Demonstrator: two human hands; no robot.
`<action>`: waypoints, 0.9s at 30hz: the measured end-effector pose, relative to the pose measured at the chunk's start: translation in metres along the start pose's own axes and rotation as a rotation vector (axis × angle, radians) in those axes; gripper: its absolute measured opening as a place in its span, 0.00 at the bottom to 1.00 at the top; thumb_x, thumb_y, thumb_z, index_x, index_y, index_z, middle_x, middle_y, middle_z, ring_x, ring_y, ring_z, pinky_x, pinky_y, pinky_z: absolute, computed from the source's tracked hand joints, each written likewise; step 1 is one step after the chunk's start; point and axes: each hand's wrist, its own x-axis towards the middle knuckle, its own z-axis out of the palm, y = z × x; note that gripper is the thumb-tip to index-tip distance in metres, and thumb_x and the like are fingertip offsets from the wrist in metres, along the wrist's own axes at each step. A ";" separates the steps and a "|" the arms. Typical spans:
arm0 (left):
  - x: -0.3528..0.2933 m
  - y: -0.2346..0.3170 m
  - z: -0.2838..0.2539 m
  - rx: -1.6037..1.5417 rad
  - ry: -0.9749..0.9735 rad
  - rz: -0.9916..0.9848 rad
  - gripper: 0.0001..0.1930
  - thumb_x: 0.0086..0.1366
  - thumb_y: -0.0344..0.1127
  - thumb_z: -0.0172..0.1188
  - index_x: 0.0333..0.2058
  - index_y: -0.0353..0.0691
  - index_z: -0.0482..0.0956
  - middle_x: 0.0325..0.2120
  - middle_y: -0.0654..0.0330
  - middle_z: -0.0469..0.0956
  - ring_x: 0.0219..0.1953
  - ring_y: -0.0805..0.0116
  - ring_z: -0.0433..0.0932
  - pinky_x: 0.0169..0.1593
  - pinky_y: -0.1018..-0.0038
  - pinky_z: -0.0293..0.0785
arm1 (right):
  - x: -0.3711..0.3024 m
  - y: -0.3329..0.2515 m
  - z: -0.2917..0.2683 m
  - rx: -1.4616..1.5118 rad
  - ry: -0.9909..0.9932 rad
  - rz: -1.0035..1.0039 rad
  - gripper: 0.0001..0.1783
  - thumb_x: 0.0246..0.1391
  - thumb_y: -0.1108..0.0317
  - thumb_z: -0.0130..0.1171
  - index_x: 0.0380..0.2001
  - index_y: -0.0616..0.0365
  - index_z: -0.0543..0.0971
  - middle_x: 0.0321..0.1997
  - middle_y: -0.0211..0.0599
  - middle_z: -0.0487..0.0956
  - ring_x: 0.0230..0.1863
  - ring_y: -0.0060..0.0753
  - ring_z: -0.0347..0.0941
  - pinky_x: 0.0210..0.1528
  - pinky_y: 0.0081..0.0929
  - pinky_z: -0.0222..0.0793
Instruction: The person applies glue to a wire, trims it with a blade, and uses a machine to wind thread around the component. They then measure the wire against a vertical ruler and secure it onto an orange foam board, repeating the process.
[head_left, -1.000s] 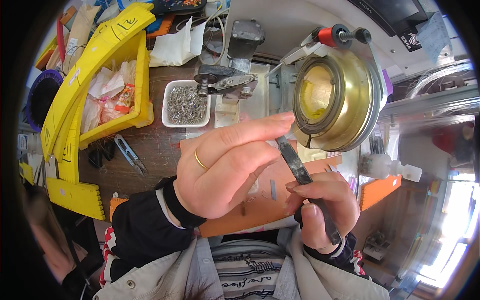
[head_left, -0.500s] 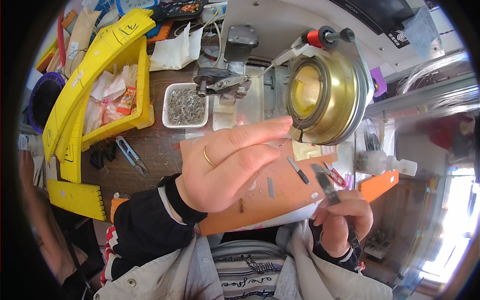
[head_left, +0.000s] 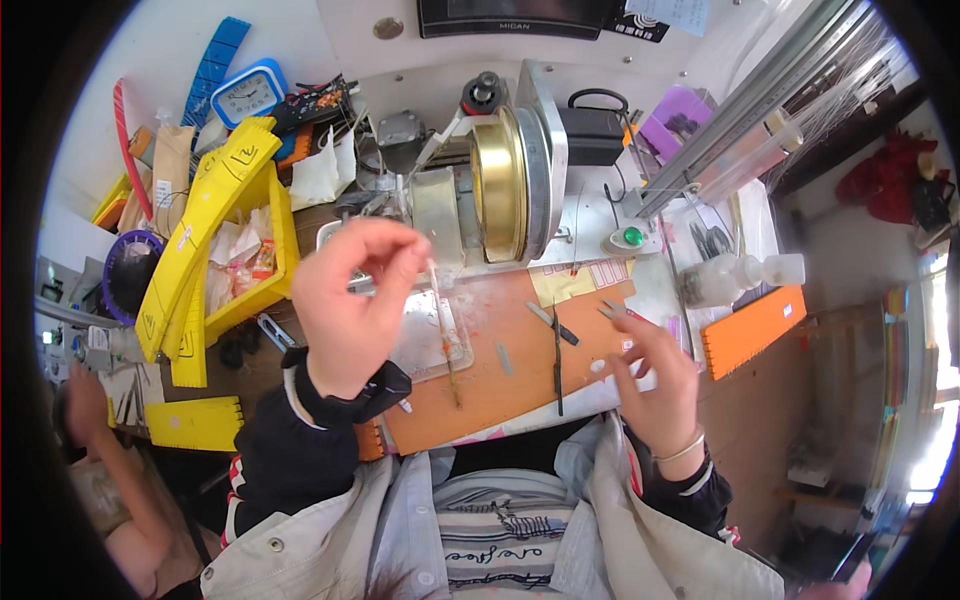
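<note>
My left hand (head_left: 350, 300) is raised over the left part of the work surface, thumb and forefinger pinched together. Whatever sits between those fingertips is too fine to name. Below them a thin pale strand (head_left: 446, 345) runs down across a clear shallow tray (head_left: 405, 368). My right hand (head_left: 660, 385) hovers over the right side of the orange-brown board (head_left: 490, 400), fingers apart and holding nothing. Beside it on the board lie a slim dark tweezer-like tool (head_left: 558, 365), a small knife (head_left: 560, 328) and red-handled snips (head_left: 620, 311).
A machine with a brass-coloured drum (head_left: 497, 190) stands behind the board. Yellow toothed strips (head_left: 205, 235) lean over a yellow bin (head_left: 285, 245) at left. An orange strip (head_left: 755, 330) and clear bottle (head_left: 715, 282) are at right. Another person's arm (head_left: 130, 480) shows far left.
My right hand has let go of the dark slim tool and opened. My left hand has moved left and now pinches. The view has shifted; the drum appears farther left.
</note>
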 end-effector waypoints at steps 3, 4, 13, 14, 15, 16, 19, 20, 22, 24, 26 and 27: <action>0.035 0.018 0.000 0.176 0.123 0.036 0.02 0.58 0.25 0.67 0.30 0.37 0.83 0.21 0.65 0.75 0.24 0.77 0.70 0.31 0.78 0.64 | 0.024 -0.005 -0.013 0.166 0.140 0.026 0.21 0.51 0.82 0.62 0.50 0.60 0.79 0.40 0.36 0.82 0.27 0.21 0.74 0.31 0.19 0.70; 0.046 0.022 -0.001 0.228 0.152 0.079 0.03 0.56 0.25 0.68 0.29 0.38 0.83 0.21 0.65 0.74 0.26 0.75 0.70 0.33 0.77 0.65 | 0.036 -0.008 -0.014 0.259 0.200 0.004 0.20 0.52 0.82 0.61 0.50 0.61 0.79 0.40 0.34 0.82 0.25 0.18 0.72 0.31 0.17 0.69; 0.058 0.003 0.029 0.386 0.024 0.147 0.05 0.48 0.30 0.72 0.27 0.44 0.86 0.44 0.60 0.80 0.52 0.55 0.70 0.56 0.61 0.65 | 0.132 -0.004 0.032 0.522 0.030 0.025 0.15 0.52 0.77 0.65 0.45 0.57 0.83 0.34 0.26 0.78 0.24 0.12 0.64 0.28 0.16 0.63; 0.059 0.002 0.034 0.395 -0.009 0.161 0.06 0.47 0.31 0.72 0.26 0.45 0.87 0.46 0.60 0.80 0.54 0.54 0.70 0.57 0.60 0.65 | 0.137 0.000 0.036 0.444 -0.005 0.000 0.15 0.50 0.77 0.66 0.43 0.55 0.84 0.31 0.25 0.76 0.24 0.13 0.64 0.27 0.17 0.62; 0.060 0.003 0.038 0.422 -0.036 0.132 0.06 0.46 0.32 0.72 0.26 0.46 0.88 0.49 0.60 0.80 0.56 0.53 0.70 0.59 0.58 0.64 | 0.144 0.002 0.041 0.443 0.025 -0.050 0.13 0.47 0.75 0.66 0.39 0.55 0.85 0.28 0.28 0.75 0.23 0.20 0.65 0.27 0.22 0.64; 0.060 0.003 0.040 0.425 -0.036 0.133 0.06 0.46 0.32 0.72 0.26 0.46 0.88 0.49 0.60 0.80 0.56 0.53 0.70 0.59 0.58 0.64 | 0.150 0.004 0.046 0.446 0.026 -0.051 0.13 0.47 0.75 0.66 0.39 0.55 0.85 0.28 0.28 0.75 0.23 0.20 0.65 0.27 0.22 0.64; 0.060 0.000 0.044 0.429 -0.018 0.119 0.06 0.46 0.32 0.72 0.26 0.46 0.87 0.49 0.60 0.80 0.55 0.52 0.70 0.58 0.58 0.65 | 0.161 0.007 0.053 0.294 -0.077 -0.170 0.08 0.47 0.72 0.65 0.33 0.56 0.85 0.29 0.35 0.76 0.24 0.35 0.70 0.29 0.30 0.67; 0.060 -0.001 0.043 0.436 -0.018 0.131 0.07 0.46 0.32 0.72 0.27 0.46 0.88 0.49 0.59 0.80 0.55 0.52 0.71 0.58 0.58 0.66 | 0.160 0.007 0.052 0.296 -0.073 -0.168 0.08 0.47 0.72 0.65 0.33 0.56 0.85 0.29 0.35 0.76 0.24 0.35 0.70 0.29 0.30 0.67; 0.060 0.000 0.040 0.439 -0.028 0.136 0.08 0.45 0.32 0.72 0.28 0.46 0.88 0.49 0.59 0.81 0.55 0.52 0.71 0.58 0.59 0.66 | 0.155 0.004 0.048 0.113 0.002 -0.218 0.07 0.48 0.71 0.66 0.33 0.55 0.86 0.29 0.35 0.77 0.25 0.34 0.71 0.29 0.29 0.67; 0.060 0.009 0.029 0.401 -0.054 0.137 0.11 0.45 0.31 0.72 0.31 0.44 0.88 0.48 0.58 0.80 0.55 0.53 0.72 0.58 0.60 0.68 | 0.143 -0.001 0.032 0.164 0.039 -0.161 0.06 0.49 0.71 0.67 0.32 0.56 0.86 0.28 0.33 0.77 0.24 0.30 0.71 0.29 0.27 0.66; 0.055 0.018 0.017 0.390 -0.037 0.164 0.15 0.46 0.25 0.72 0.36 0.42 0.87 0.48 0.57 0.80 0.52 0.54 0.76 0.57 0.64 0.70 | 0.127 -0.003 0.015 0.214 0.077 -0.089 0.05 0.50 0.71 0.68 0.32 0.57 0.86 0.27 0.32 0.76 0.24 0.26 0.70 0.28 0.25 0.65; 0.052 0.025 0.013 0.345 -0.047 0.137 0.15 0.47 0.25 0.71 0.37 0.41 0.86 0.48 0.56 0.80 0.52 0.55 0.76 0.58 0.64 0.68 | 0.117 -0.004 0.005 0.407 0.041 0.033 0.05 0.52 0.70 0.68 0.32 0.58 0.86 0.27 0.29 0.76 0.24 0.22 0.68 0.28 0.22 0.63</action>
